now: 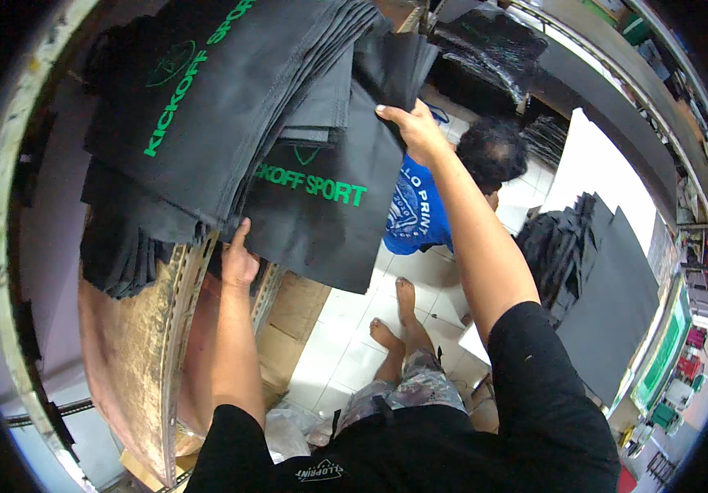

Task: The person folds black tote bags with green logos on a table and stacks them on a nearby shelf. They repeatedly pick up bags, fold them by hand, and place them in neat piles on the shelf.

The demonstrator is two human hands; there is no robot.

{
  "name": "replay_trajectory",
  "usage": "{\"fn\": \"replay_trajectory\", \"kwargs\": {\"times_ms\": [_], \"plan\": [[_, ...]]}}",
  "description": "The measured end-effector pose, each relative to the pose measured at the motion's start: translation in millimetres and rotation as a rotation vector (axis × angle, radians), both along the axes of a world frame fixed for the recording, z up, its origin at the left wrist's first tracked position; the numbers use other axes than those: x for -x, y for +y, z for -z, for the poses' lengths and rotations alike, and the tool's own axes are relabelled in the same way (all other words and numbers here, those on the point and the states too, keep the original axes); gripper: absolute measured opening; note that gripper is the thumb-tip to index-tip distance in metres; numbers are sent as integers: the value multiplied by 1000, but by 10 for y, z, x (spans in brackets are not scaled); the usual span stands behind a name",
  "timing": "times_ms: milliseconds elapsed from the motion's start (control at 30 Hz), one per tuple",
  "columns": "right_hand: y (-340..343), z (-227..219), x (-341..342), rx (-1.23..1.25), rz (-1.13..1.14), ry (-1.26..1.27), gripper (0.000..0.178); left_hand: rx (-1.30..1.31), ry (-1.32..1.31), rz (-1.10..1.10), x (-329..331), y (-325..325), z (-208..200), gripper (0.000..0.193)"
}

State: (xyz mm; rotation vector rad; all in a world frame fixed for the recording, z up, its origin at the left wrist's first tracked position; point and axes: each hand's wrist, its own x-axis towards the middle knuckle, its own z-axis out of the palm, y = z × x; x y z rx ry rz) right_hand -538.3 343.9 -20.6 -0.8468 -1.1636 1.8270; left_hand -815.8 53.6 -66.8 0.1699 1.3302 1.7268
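Flat black fabric bags with green printing fill the upper left; a thick, fanned stack (pixel 206 107) of them lies on a shelf. Over its right side hangs a looser batch of bags (pixel 321 230), tilted and reaching past the shelf edge. My right hand (pixel 416 131) grips this batch by its upper right edge, thumb on top and fingers hidden behind. At the lower edge, where stack and batch meet, my left hand (pixel 240 263) pinches with its thumb up on the black material; its other fingers are mostly hidden beneath.
A person in a blue shirt (pixel 416 205) sits low just beyond my right forearm. Brown boards on a metal rack (pixel 175 345) stand at left. More black bags (pixel 563 255) lie on a table at right. Wrapped black bundles (pixel 494 49) are at the back.
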Motion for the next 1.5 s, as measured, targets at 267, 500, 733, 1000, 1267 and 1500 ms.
{"fn": "replay_trajectory", "kwargs": {"times_ms": [267, 500, 733, 1000, 1267, 1500], "plan": [[514, 315, 1176, 151, -93, 224, 33, 155, 35, -171, 964, 135, 461, 41], [623, 1120, 1665, 111, -71, 188, 36, 220, 65, -230, 1263, 78, 672, 42], [525, 1671, 1955, 2, 109, -128, 40, 269, 121, -246, 1451, 77, 759, 44], [627, 1738, 2046, -3, 152, -153, 44, 303, 197, -244, 1608, 357, 763, 45], [296, 1165, 2067, 59, 58, 194, 47, 339, 254, -262, 1709, 469, 711, 47], [337, 1619, 2209, 202, 179, -37, 56, 358, 295, -279, 1755, 488, 691, 49]]}}
